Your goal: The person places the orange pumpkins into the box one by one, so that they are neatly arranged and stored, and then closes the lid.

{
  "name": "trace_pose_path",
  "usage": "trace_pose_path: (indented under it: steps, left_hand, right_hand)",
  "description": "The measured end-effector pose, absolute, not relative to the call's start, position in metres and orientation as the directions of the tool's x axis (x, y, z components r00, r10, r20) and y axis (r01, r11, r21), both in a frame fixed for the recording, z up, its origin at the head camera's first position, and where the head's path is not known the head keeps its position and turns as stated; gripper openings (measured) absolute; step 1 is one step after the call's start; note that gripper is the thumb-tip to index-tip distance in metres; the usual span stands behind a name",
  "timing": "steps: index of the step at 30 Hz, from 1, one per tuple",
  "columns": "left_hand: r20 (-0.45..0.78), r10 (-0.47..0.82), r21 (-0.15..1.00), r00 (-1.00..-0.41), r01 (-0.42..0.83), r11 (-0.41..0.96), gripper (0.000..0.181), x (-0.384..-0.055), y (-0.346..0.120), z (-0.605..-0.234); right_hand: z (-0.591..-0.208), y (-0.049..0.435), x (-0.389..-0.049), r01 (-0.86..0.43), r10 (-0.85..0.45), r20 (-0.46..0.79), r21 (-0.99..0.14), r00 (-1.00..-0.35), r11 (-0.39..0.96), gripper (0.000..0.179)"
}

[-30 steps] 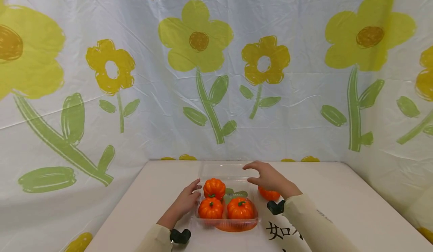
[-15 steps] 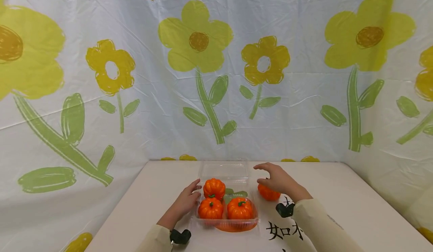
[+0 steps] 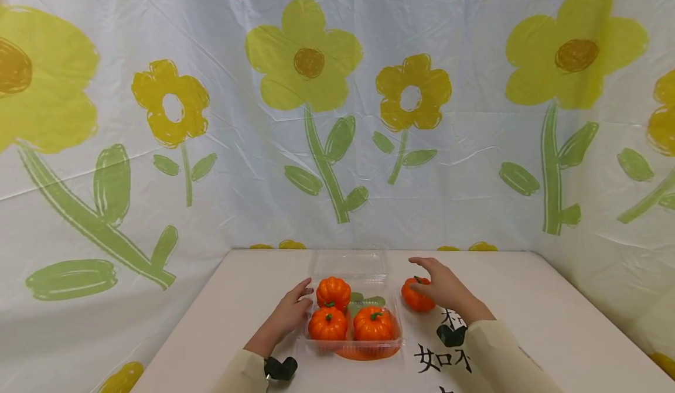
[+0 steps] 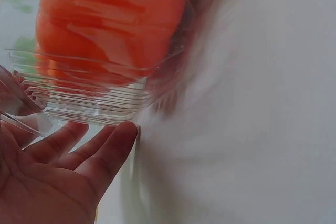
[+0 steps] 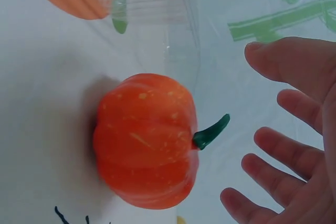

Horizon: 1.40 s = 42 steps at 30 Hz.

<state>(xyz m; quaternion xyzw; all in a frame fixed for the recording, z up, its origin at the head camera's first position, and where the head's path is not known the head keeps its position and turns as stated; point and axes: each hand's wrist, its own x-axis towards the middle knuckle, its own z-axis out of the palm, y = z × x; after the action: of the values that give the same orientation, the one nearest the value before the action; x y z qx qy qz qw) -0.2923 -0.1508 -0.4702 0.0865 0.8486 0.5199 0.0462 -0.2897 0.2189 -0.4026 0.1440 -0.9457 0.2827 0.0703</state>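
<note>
A clear plastic clamshell box [image 3: 364, 344] stands with its lid [image 3: 350, 263] folded back. Inside lie three orange toy pumpkins: one at the back left [image 3: 333, 292], one at the front left [image 3: 328, 325] and one at the front right [image 3: 374, 325]. My left hand [image 3: 285, 315] is at the box's left side, its fingertips against the ribbed wall [image 4: 94, 103] in the left wrist view. To the box's right, a fourth pumpkin [image 3: 416, 297] rests on the table. Above it is my right hand [image 3: 445, 287], fingers spread and apart from the green stem [image 5: 212, 132] in the right wrist view.
The pale table [image 3: 506, 311] carries printed black characters [image 3: 443, 359] to the right of the box. An orange print [image 3: 367, 353] shows under the box's front edge. A flower-patterned curtain [image 3: 448, 194] hangs behind the table and along both sides.
My right hand has moved right, from beside the lid to over the fourth pumpkin, more of which now shows. The left hand has kept its place at the box.
</note>
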Motion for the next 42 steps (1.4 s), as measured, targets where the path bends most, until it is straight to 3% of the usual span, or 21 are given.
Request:
trace_pose_path:
  steps: [17, 33, 42]
  left_hand:
    - [0.034, 0.206, 0.892, -0.978, 0.122, 0.435, 0.059, -0.291, -0.151, -0.470]
    - [0.013, 0.198, 0.897, -0.980, 0.099, 0.430, 0.060, -0.289, -0.150, -0.470]
    - [0.024, 0.204, 0.894, -0.979, 0.112, 0.435, 0.060, -0.289, -0.150, -0.471]
  right_hand:
    - [-0.423, 0.229, -0.289, -0.233, -0.158, 0.178, -0.578, -0.971, 0.782, 0.067]
    - [-0.441, 0.234, -0.288, -0.208, -0.124, 0.184, -0.561, -0.975, 0.801, 0.071]
    - [-0.448, 0.234, -0.290, -0.132, -0.085, 0.107, -0.589, -0.991, 0.798, 0.078]
